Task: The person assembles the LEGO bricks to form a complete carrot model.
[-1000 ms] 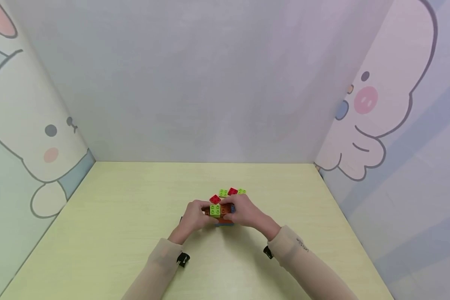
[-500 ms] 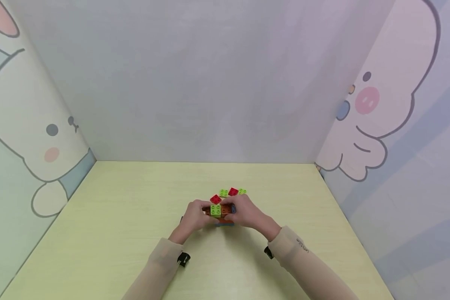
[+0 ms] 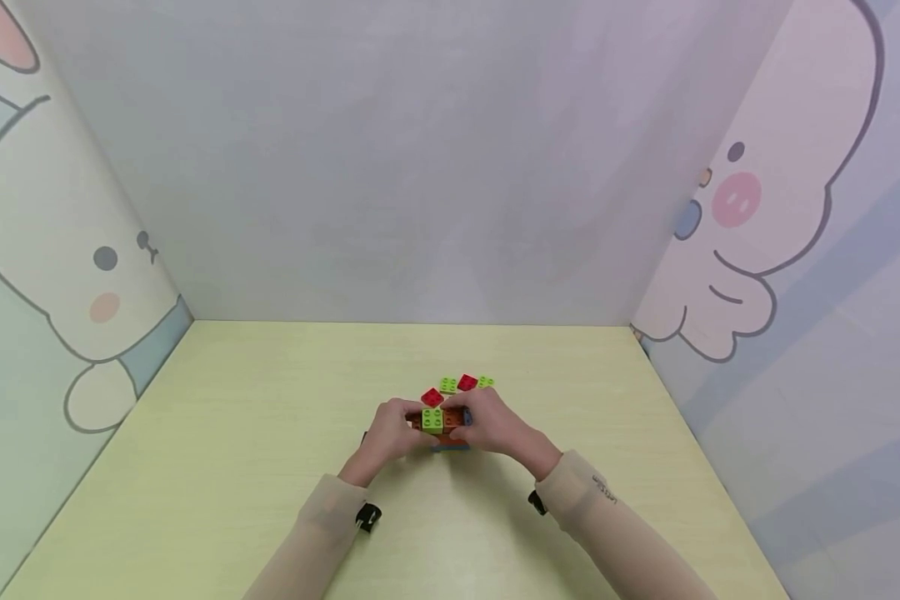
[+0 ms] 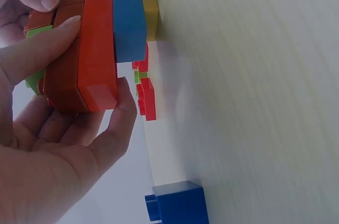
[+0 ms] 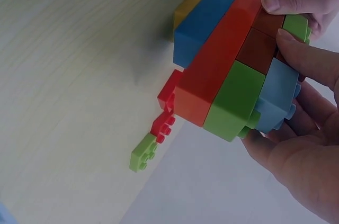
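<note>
A stack of toy building bricks [image 3: 453, 442] stands in the middle of the table, held from both sides. From the bottom it shows a yellow brick [image 4: 150, 12], a blue brick [image 4: 130, 20] and a long orange-red brick [image 4: 98, 49]. Above these sit brown bricks [image 5: 257, 49], a green brick [image 5: 234, 99] and a grey-blue brick [image 5: 277, 94]. A lime green brick [image 3: 432, 421] is uppermost. My left hand [image 3: 388, 432] grips the left end, thumb on the near side. My right hand [image 3: 495, 425] grips the right part likewise. Fingers hide the far side.
Just behind the stack lie loose red bricks [image 3: 432, 397] and flat lime green bricks [image 3: 448, 386]. A dark blue brick [image 4: 183, 203] rests on the table near my left hand. Walls with cartoon animals [image 3: 772, 192] enclose the table [image 3: 270, 367] at the back and sides.
</note>
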Demonstrator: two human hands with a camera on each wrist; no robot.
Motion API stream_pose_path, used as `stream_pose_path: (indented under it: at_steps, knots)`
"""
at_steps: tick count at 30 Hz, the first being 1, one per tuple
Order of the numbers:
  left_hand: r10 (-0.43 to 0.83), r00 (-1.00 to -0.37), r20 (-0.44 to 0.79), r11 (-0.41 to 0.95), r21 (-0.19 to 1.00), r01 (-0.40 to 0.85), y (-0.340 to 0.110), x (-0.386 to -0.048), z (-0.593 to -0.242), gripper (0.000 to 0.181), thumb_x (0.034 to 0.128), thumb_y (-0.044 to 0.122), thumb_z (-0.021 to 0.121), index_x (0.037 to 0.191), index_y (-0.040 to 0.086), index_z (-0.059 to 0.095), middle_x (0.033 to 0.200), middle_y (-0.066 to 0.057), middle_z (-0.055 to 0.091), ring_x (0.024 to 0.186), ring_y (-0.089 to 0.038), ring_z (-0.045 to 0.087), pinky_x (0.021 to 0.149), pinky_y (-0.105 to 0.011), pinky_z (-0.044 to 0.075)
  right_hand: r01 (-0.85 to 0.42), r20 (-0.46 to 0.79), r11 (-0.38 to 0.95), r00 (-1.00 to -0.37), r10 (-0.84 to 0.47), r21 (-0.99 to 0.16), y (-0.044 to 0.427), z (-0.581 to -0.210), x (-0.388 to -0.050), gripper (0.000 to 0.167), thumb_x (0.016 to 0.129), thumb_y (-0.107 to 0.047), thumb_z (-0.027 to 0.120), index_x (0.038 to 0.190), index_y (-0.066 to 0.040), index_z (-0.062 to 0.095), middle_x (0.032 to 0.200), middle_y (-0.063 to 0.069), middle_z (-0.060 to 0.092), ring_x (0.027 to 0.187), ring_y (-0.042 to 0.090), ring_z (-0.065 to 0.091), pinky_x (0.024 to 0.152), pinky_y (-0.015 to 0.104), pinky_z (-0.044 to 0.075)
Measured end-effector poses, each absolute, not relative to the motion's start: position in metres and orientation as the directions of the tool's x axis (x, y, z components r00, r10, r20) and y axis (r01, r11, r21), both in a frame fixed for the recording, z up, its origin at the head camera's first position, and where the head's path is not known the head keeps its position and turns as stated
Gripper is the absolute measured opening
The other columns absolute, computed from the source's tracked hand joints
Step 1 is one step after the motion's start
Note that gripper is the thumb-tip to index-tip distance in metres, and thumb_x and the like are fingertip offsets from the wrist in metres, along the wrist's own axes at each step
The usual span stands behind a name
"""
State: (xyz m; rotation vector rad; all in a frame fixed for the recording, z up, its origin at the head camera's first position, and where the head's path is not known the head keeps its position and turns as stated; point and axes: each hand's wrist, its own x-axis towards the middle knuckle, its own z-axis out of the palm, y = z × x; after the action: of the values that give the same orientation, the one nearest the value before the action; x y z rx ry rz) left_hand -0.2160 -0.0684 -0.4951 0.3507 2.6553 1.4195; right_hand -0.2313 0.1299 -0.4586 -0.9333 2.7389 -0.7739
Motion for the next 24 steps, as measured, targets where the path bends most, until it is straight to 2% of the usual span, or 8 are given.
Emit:
stream_pose_path:
  at_steps: [24]
  knots:
    - [0.244, -0.97, 0.023, 0.553, 0.818, 0.158, -0.0682, -0.2152, -0.4954, 0.036, 0.0661, 0.015, 0.088, 0.1, 0.013, 0.075, 0.094, 0.002, 0.069, 0.088, -0.016, 0.059, 0.077, -0.038, 0.049, -0.482, 0.005, 0.705, -0.827, -0.562, -0.52, 0.1282, -0.4605, -0.2298, 0.033, 0.077, -0.011, 0.08, 0.109, -0.012, 0.07, 0.099, -0.004, 0.065, 0.085, 0.01, 0.056, 0.073, 0.028, 0.048]
